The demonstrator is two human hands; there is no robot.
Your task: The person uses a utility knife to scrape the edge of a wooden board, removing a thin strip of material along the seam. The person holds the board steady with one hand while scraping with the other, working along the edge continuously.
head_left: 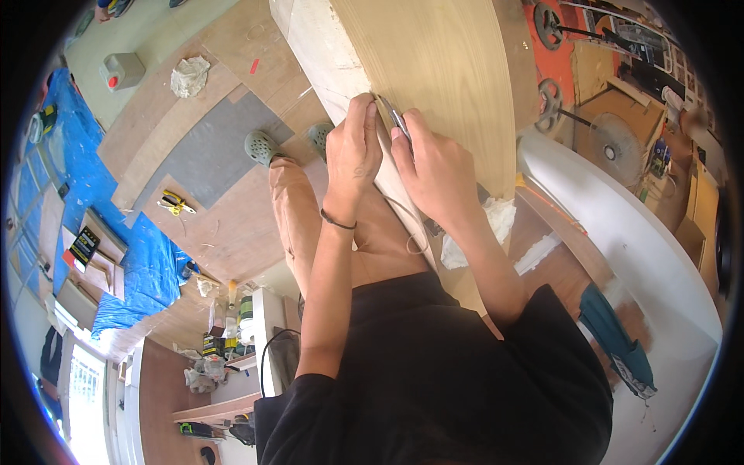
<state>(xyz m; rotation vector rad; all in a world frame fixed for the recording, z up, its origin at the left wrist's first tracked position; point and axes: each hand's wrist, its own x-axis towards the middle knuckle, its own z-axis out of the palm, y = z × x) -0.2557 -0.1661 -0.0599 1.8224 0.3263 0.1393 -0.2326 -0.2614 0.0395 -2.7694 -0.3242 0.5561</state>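
Observation:
My right hand (438,167) grips a slim silver utility knife (397,118), its tip against the edge of a pale wood-grained panel (442,70). Close beside it, my left hand (353,155) is closed in a pinch at the same edge; what lies between its fingers is hidden. A thin curled strip (419,240) hangs below the hands, over my leg. The panel's whitish side face (314,39) runs along the left of that edge.
Yellow-handled pliers (177,203) lie on floor boards at the left, near a grey sheet (209,147). Beyond are a crumpled white cloth (190,76), a jerrycan (122,70) and blue sheeting (139,279). A curved white panel (620,232) stands at the right.

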